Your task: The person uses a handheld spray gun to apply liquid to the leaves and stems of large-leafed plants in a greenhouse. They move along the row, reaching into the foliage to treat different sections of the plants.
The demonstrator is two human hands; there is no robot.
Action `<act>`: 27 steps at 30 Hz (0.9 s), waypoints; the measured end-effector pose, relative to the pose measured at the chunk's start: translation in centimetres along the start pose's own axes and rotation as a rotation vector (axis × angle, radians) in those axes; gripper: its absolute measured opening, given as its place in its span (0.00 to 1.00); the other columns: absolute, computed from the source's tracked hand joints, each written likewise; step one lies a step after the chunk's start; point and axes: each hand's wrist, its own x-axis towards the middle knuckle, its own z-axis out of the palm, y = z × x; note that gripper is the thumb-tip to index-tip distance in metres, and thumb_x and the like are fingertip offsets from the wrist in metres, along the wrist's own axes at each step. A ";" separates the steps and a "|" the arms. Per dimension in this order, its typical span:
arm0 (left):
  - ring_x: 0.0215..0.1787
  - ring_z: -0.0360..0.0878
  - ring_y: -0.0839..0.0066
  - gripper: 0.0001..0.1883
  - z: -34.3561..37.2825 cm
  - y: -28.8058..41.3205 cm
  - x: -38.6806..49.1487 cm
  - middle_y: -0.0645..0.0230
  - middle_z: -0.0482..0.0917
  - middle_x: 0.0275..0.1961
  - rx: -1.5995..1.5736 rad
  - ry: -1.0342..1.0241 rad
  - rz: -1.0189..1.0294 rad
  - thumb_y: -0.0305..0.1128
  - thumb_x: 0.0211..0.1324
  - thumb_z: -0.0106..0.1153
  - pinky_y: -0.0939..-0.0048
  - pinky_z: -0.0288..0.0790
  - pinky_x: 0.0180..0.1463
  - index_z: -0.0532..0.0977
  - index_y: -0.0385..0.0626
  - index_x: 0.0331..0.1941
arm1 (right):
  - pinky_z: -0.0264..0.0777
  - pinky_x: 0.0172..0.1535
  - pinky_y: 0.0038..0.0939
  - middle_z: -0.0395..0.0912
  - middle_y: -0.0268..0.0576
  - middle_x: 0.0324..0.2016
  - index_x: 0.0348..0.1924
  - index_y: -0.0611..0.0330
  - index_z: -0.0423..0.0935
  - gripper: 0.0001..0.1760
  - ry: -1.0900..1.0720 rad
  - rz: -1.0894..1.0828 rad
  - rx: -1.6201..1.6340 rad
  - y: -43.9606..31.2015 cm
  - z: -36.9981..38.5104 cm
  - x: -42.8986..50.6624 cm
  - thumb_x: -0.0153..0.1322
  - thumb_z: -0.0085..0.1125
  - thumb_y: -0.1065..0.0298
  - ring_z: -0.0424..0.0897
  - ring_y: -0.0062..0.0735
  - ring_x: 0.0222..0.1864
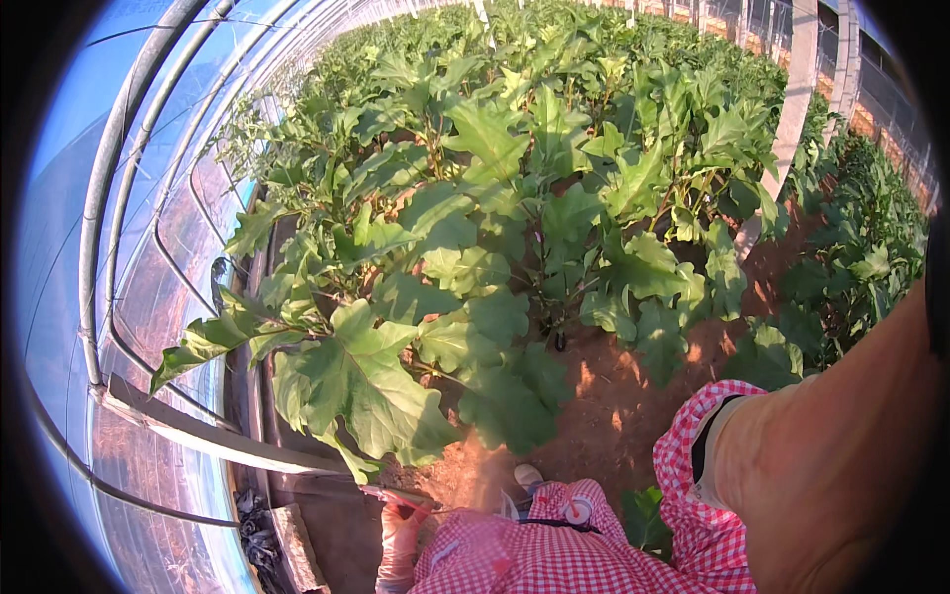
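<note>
At the bottom left, my left hand (401, 526), in a pale glove, is closed around a slim red hand tool (399, 499), partly hidden by the fingers. The tool lies just below the big lobed leaves of an eggplant plant (364, 379). My right hand (824, 453) looms large and blurred at the right edge, raised close to the camera; it emerges from a red-and-white checked sleeve (672, 460) with a pale cuff. Its fingers are out of view. A small dark fruit (559, 341) hangs low under the leaves ahead.
Rows of eggplant plants stretch away inside a plastic-film greenhouse. Curved metal hoops (111, 171) and a concrete beam (223, 442) stand at left. A pale slanted post (788, 126) rises at right beside reddish soil (601, 408). Black plastic (260, 531) and a rough block (297, 546) lie bottom left.
</note>
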 end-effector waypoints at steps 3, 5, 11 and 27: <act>0.43 0.80 0.71 0.13 -1.2 -0.5 -1.7 0.63 0.83 0.42 -0.084 -0.018 -0.093 0.23 0.56 0.65 0.68 0.75 0.47 0.78 0.38 0.46 | 0.65 0.62 0.38 0.73 0.53 0.57 0.63 0.70 0.66 0.33 0.007 0.060 0.021 0.8 0.1 -2.4 0.68 0.66 0.71 0.73 0.38 0.57; 0.42 0.82 0.73 0.20 -1.7 -6.2 2.1 0.67 0.84 0.39 -0.162 0.016 -0.031 0.24 0.45 0.75 0.67 0.76 0.51 0.78 0.42 0.43 | 0.64 0.63 0.38 0.73 0.53 0.58 0.64 0.70 0.65 0.33 0.011 0.047 0.004 2.1 0.1 -1.8 0.68 0.66 0.71 0.72 0.39 0.58; 0.42 0.82 0.74 0.17 3.0 -2.4 3.6 0.68 0.84 0.39 -0.091 -0.003 -0.141 0.21 0.47 0.71 0.69 0.76 0.49 0.78 0.42 0.42 | 0.63 0.64 0.39 0.72 0.53 0.59 0.65 0.69 0.64 0.34 0.001 0.061 -0.020 4.8 0.2 -0.3 0.68 0.66 0.70 0.71 0.40 0.60; 0.44 0.80 0.76 0.17 22.7 -3.5 11.8 0.69 0.82 0.42 0.107 -0.116 -0.170 0.28 0.54 0.70 0.71 0.74 0.52 0.76 0.40 0.47 | 0.58 0.69 0.41 0.69 0.52 0.63 0.68 0.67 0.60 0.38 -0.199 0.130 0.470 14.3 -0.9 6.2 0.69 0.65 0.68 0.67 0.42 0.66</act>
